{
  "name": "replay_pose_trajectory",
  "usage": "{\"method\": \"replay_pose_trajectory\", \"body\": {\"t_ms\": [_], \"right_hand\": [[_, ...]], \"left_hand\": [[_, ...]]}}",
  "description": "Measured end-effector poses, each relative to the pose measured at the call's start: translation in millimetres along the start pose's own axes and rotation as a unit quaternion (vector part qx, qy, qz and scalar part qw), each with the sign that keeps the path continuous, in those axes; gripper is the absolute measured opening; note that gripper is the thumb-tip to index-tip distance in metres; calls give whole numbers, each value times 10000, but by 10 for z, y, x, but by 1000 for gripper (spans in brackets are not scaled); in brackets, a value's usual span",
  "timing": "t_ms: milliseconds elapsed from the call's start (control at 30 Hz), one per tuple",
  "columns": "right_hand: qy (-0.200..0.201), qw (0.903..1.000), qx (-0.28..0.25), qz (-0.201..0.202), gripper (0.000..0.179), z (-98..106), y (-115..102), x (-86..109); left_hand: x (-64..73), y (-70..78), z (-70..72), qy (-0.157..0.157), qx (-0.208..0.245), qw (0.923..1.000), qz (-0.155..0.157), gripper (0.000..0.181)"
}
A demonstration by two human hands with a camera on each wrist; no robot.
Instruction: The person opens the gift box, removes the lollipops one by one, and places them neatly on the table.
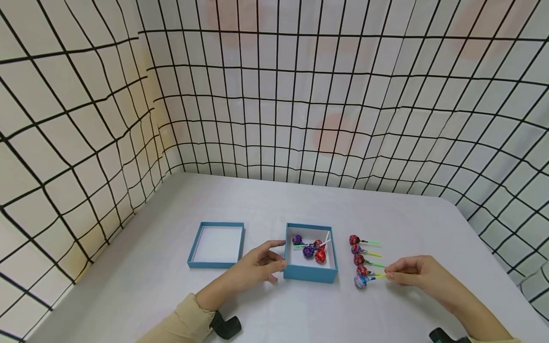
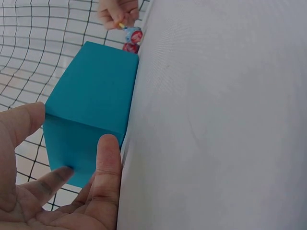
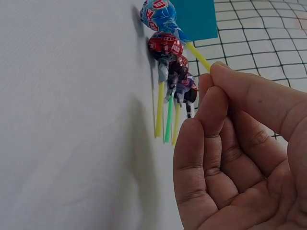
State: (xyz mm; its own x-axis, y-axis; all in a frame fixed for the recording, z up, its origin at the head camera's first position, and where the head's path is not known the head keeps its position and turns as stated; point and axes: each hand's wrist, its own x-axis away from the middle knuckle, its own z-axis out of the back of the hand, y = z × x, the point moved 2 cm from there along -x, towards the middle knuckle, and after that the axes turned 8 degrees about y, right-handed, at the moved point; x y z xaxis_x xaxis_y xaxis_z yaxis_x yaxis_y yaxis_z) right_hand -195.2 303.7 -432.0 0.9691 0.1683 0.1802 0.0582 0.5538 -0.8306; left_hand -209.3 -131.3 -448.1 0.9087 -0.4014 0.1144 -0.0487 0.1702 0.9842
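Observation:
My right hand (image 1: 413,271) pinches the yellow stick of a blue-wrapped lollipop (image 1: 360,282) between thumb and fingertips. In the right wrist view this lollipop (image 3: 159,16) is held above the table, next to the others. Several red- and purple-wrapped lollipops (image 1: 358,259) lie in a column, their sticks pointing right. The blue box (image 1: 310,273) stands uncovered left of them, with several purple and red lollipops (image 1: 320,256) inside. My left hand (image 1: 253,271) touches the box's left side with spread fingers; in the left wrist view fingertips rest on its blue wall (image 2: 91,86).
A blue-rimmed lid (image 1: 216,264) lies with its white inside facing up, left of the box. White cloth covers the table (image 1: 274,309). A black-grid white backdrop (image 1: 274,85) rises behind and at both sides.

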Motion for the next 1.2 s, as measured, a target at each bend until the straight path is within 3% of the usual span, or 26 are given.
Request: {"method": "replay_pose_trajectory", "body": {"t_ms": [400, 767, 1200], "right_hand": [[170, 9981, 367, -464, 32, -7, 98, 33], [353, 9941, 989, -281, 24, -43, 93, 19], [304, 9928, 1157, 18, 19, -94, 42, 28]], "left_hand": [[-2, -8, 10, 25, 59, 10000, 13, 62], [-8, 2, 4, 47, -63, 10000, -21, 62], [-8, 5, 4, 46, -65, 10000, -20, 62]]}}
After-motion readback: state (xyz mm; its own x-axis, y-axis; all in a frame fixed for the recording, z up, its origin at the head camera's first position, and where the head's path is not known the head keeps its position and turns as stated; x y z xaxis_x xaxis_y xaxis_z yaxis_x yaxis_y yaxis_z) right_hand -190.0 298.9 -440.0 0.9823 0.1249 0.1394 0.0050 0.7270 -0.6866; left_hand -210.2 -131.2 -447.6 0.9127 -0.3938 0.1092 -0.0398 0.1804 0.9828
